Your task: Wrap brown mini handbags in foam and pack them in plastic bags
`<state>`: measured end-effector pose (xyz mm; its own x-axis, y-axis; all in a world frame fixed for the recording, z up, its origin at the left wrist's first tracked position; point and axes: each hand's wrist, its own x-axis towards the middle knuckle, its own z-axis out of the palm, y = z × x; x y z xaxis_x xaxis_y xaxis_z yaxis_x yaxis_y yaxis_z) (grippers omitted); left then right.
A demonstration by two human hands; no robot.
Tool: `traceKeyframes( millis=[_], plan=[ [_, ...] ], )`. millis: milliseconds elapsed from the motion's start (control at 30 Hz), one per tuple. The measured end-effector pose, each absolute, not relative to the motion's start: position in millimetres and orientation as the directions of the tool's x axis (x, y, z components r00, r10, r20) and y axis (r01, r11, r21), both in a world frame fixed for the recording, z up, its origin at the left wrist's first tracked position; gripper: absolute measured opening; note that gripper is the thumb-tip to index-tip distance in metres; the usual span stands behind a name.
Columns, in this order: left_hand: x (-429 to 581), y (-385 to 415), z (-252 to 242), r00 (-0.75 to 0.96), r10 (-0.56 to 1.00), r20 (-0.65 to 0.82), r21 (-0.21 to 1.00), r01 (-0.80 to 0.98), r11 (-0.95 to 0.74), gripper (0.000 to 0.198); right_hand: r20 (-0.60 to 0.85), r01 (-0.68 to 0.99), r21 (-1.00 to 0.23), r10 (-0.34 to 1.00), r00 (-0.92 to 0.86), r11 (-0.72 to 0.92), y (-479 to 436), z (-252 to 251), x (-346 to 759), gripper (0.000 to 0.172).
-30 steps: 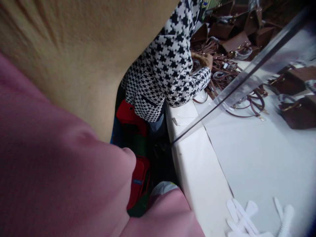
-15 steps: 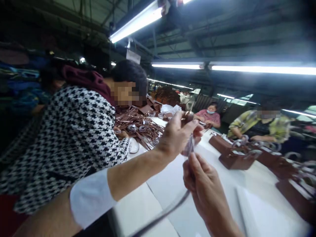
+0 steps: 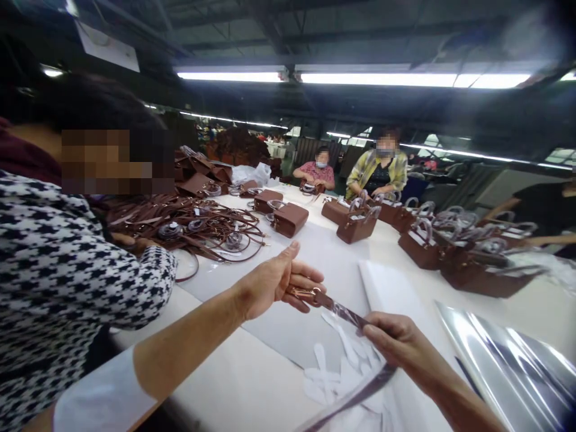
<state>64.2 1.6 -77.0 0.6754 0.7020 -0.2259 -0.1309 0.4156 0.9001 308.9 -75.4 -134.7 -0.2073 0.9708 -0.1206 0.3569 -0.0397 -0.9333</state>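
My right hand [image 3: 400,337] pinches a brown bag strap [image 3: 344,313] covered in clear plastic film. Its wrapped tail runs down past the hand to the bottom edge. A gold snap hook [image 3: 306,293] at the strap's end lies against the outstretched fingers of my left hand [image 3: 276,282], which is open, thumb raised. Under the strap, several white paper cut-outs [image 3: 321,369] lie on the table [image 3: 265,348].
A co-worker in a houndstooth top [image 3: 58,282] leans in at left beside a heap of brown straps [image 3: 216,231]. Brown handbags [image 3: 290,219] stand across the table, more at right [image 3: 486,273]. A shiny plastic sheet [image 3: 508,360] lies at front right. Two people sit or stand opposite.
My view has swung right and down. My left hand has opened from its grip near the strap's end, exposing the gold hook. My right hand still holds the strap.
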Motion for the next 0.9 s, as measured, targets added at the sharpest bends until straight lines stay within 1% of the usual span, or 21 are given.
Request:
traceKeyframes(
  millis=[100,167,233,300,367,400,467,500,567,600,667,767,833,900],
  plan=[
    [75,2,-77,0.703,0.66,-0.264,0.939,0.031,0.342,0.075,-0.112,0.373,-0.927,0.969,-0.22,-0.022,-82,-135,317,0.038],
    [83,2,-76,0.729,0.626,-0.275,0.957,0.149,0.247,0.074,-0.115,0.371,-0.929,0.966,-0.232,-0.021,-85,-136,321,0.038],
    [92,3,-76,0.768,0.575,-0.283,0.956,0.273,0.107,0.068,-0.117,0.368,-0.93,0.962,-0.247,-0.019,-87,-136,324,0.038],
    [100,4,-78,0.811,0.501,-0.302,0.928,0.371,-0.042,0.062,-0.111,0.36,-0.933,0.956,-0.272,-0.006,-88,-135,326,0.038],
    [106,4,-82,0.848,0.402,-0.345,0.897,0.424,-0.125,0.054,-0.103,0.363,-0.932,0.95,-0.294,0.011,-89,-134,328,0.038],
    [108,4,-85,0.862,0.346,-0.371,0.89,0.436,-0.132,0.049,-0.104,0.371,-0.928,0.949,-0.298,0.015,-89,-133,330,0.038],
    [111,3,-89,0.883,0.253,-0.394,0.897,0.43,-0.102,0.036,-0.114,0.39,-0.921,0.948,-0.298,0.011,-89,-132,332,0.037],
    [112,1,-91,0.896,0.228,-0.381,0.909,0.408,-0.085,0.029,-0.12,0.396,-0.918,0.948,-0.295,0.007,-89,-131,334,0.037],
    [112,-2,-94,0.915,0.22,-0.338,0.93,0.36,-0.067,0.018,-0.124,0.397,-0.918,0.949,-0.291,0.002,-91,-130,335,0.035],
    [111,-4,-95,0.918,0.232,-0.321,0.937,0.344,-0.064,0.016,-0.122,0.39,-0.921,0.948,-0.293,0.002,-91,-130,334,0.035],
    [110,-6,-98,0.915,0.264,-0.306,0.945,0.326,-0.032,0.016,-0.117,0.365,-0.931,0.947,-0.298,0.0,-92,-130,333,0.034],
    [108,-8,-105,0.904,0.295,-0.309,0.951,0.299,0.081,0.016,-0.121,0.309,-0.951,0.938,-0.324,-0.016,-87,-131,334,0.034],
    [108,-12,-108,0.907,0.294,-0.301,0.951,0.263,0.164,0.021,-0.127,0.273,-0.962,0.935,-0.332,-0.034,-82,-132,336,0.033],
    [108,-20,-108,0.905,0.319,-0.28,0.94,0.192,0.281,0.02,-0.09,0.172,-0.984,0.947,-0.308,-0.037,-78,-133,334,0.033]
  ],
)
